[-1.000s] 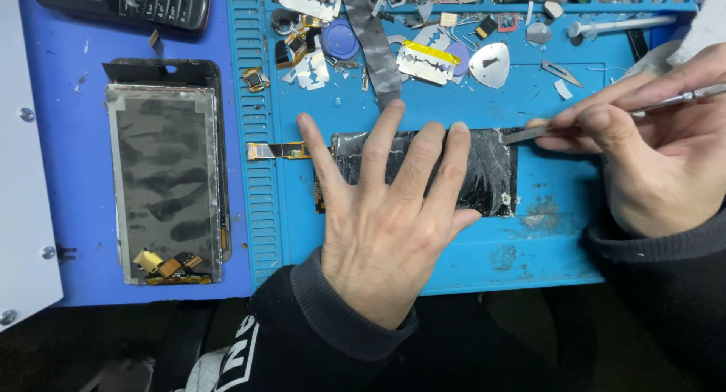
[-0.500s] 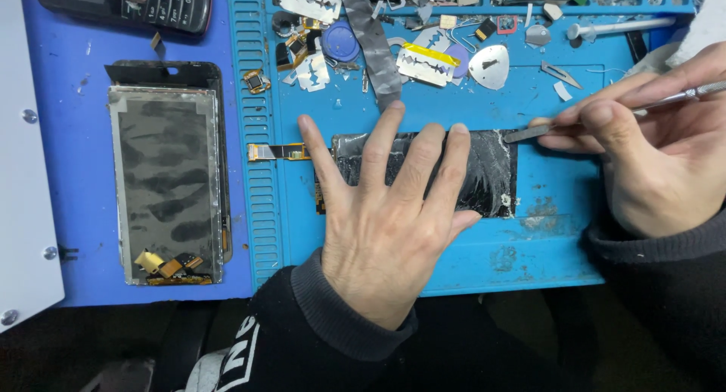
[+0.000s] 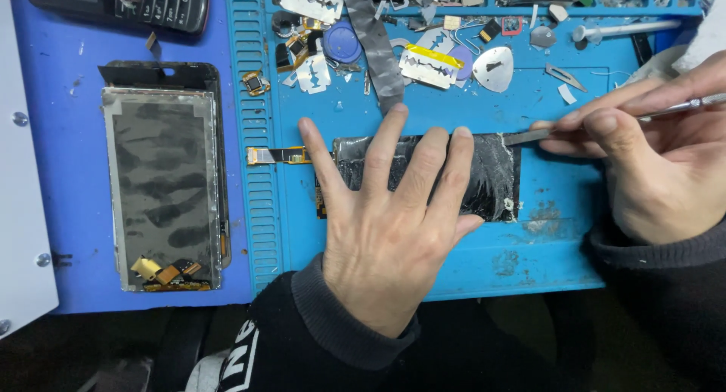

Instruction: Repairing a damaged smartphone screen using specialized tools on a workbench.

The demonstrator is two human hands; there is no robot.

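- Left hand (image 3: 389, 233) lies flat, fingers spread, pressing down on a dark cracked screen (image 3: 495, 173) on the blue mat (image 3: 544, 263); it grips nothing.
- Right hand (image 3: 650, 165) is closed in a pinch round a thin metal tool (image 3: 605, 123), whose flat tip touches the screen's top right corner.
- Screen sits under the left fingers, its whitish, crumbled right end showing just left of the right hand.
- Orange flex strip (image 3: 278, 155) runs out just left of the left thumb.
- Beyond the fingers, the mat's shallow tray holds loose bits: two razor blades (image 3: 308, 0), one with a yellow band (image 3: 431, 65), a grey pick (image 3: 493, 65), a blue disc (image 3: 344, 43), a dark tape strip (image 3: 374, 48).
- Well left of the left hand, a grey display panel (image 3: 162, 192) lies flat, gold connectors at its near end.
- Far left, above the panel, a black keypad phone (image 3: 132, 3).
- Worktop edge shows dark near the sleeves.
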